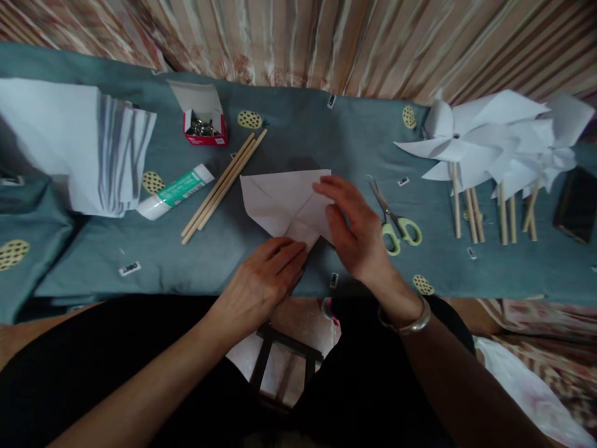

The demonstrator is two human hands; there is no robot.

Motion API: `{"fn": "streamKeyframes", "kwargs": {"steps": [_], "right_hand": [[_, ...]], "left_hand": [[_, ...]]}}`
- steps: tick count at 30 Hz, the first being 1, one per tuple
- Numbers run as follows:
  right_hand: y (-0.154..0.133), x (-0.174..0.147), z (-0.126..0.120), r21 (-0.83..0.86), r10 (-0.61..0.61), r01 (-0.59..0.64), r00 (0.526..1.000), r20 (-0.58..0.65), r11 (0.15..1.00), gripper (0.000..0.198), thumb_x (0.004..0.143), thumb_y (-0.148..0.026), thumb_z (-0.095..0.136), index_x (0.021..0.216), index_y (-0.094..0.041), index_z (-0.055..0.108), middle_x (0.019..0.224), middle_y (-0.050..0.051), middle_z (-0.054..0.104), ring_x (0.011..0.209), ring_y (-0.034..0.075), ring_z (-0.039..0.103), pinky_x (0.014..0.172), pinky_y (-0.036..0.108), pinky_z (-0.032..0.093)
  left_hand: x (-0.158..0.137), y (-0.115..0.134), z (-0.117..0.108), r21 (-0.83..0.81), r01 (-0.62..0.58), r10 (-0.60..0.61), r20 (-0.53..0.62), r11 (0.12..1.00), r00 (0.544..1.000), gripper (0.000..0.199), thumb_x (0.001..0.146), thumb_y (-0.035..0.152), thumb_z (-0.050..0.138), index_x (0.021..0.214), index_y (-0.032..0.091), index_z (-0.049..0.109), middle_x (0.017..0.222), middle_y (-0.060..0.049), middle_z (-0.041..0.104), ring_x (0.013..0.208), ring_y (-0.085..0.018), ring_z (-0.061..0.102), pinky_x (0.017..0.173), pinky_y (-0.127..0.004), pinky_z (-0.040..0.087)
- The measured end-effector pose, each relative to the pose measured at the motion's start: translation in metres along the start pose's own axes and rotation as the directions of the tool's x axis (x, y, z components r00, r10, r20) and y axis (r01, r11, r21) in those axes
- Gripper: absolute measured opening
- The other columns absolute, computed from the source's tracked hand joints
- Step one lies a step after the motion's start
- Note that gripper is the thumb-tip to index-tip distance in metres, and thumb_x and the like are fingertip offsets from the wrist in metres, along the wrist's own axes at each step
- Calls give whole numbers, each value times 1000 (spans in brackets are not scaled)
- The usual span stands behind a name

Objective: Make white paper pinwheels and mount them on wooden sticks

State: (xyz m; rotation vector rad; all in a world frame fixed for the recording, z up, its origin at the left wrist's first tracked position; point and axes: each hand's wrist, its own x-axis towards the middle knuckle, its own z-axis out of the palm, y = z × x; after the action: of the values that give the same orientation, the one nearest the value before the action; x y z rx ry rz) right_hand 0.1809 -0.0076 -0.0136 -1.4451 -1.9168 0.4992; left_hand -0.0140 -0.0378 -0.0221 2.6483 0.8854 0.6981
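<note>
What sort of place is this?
Probably a craft table in a home: a pineapple-print tablecloth covers the work surface, a long gathered curtain hangs behind it, and white paper pinwheels on sticks lie to the right.

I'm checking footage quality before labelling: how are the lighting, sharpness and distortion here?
Head view: dim, the dark clothing nearly featureless; head view: no harsh glare on the folded paper, a small highlight on the bracelet; head view: small print on the tube too soft to read; head view: the curtain pleats splay toward the corners, suggesting wide-angle distortion.
</note>
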Motion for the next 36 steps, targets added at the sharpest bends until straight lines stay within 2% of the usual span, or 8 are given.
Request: {"fn": "streamKeyframes", "kwargs": {"steps": [4, 11, 15, 19, 25, 28, 31, 36], "right_hand": [[21, 25, 1, -107, -19, 22, 999, 33, 994, 45, 95, -19, 39, 140, -18, 45, 147, 11, 47, 141, 21, 37, 118, 43, 30], [32, 35, -4, -137, -68, 77, 995, 68, 988, 38, 93, -21, 43, 127, -20, 59, 129, 9, 64, 125, 25, 55, 108, 46, 42], [32, 27, -23, -106, 68, -68, 998, -2, 992, 34, 87, -23, 54, 118, -17, 65, 108, 10, 73, 99, 25, 68, 89, 42, 53], [34, 13, -37, 29, 250, -250, 968, -26, 968, 26, 81, -22, 62, 105, -18, 71, 86, 4, 74, 75, 19, 69, 73, 34, 54], [32, -23, -51, 157, 394, -395, 918, 37, 905, 21, 76, -27, 68, 94, -18, 72, 80, 3, 74, 71, 18, 69, 67, 32, 53], [23, -38, -55, 82, 422, -427, 904, 67, 901, 20, 76, -29, 69, 94, -19, 73, 81, 3, 74, 69, 18, 68, 64, 30, 52], [12, -46, -56, -40, 443, -441, 892, 88, 897, 19, 77, -29, 68, 94, -20, 73, 77, 2, 74, 63, 16, 67, 60, 29, 50], [3, -52, -57, -111, 442, -431, 890, 110, 896, 15, 79, -26, 68, 91, -19, 73, 74, 2, 74, 60, 16, 67, 58, 27, 49]], "left_hand": [[-2, -1, -2, 16, -21, 20, 34, 1000, 999, 28, 90, 10, 56, 117, 4, 59, 119, -16, 66, 112, -26, 59, 94, -42, 56], [-5, -6, -10, 83, -59, 56, 38, 995, 998, 26, 93, 12, 51, 116, 6, 61, 118, -15, 68, 110, -26, 61, 89, -42, 58], [-8, -10, -15, 90, -67, 67, 9, 994, 998, 24, 91, 9, 51, 112, 8, 62, 119, -15, 68, 110, -27, 61, 87, -42, 58], [-8, -17, -21, 99, -58, 59, -9, 993, 998, 21, 88, 7, 53, 106, 8, 65, 117, -16, 69, 108, -29, 62, 83, -44, 58], [-1, -18, -26, 107, -31, 39, -69, 994, 997, 22, 87, 11, 56, 107, 11, 64, 117, -15, 67, 105, -27, 62, 85, -44, 56], [3, -2, -20, 77, -75, 83, -107, 994, 991, 18, 88, 21, 62, 102, 11, 64, 105, -12, 70, 97, -25, 63, 80, -40, 56], [5, 15, -11, 58, -90, 91, -8, 994, 996, 20, 89, 29, 62, 100, 12, 64, 96, -9, 71, 88, -23, 63, 74, -36, 55], [6, 21, -5, 101, -112, 109, 36, 989, 993, 13, 89, 19, 60, 100, 12, 64, 92, -7, 71, 79, -21, 63, 68, -34, 52]]}}
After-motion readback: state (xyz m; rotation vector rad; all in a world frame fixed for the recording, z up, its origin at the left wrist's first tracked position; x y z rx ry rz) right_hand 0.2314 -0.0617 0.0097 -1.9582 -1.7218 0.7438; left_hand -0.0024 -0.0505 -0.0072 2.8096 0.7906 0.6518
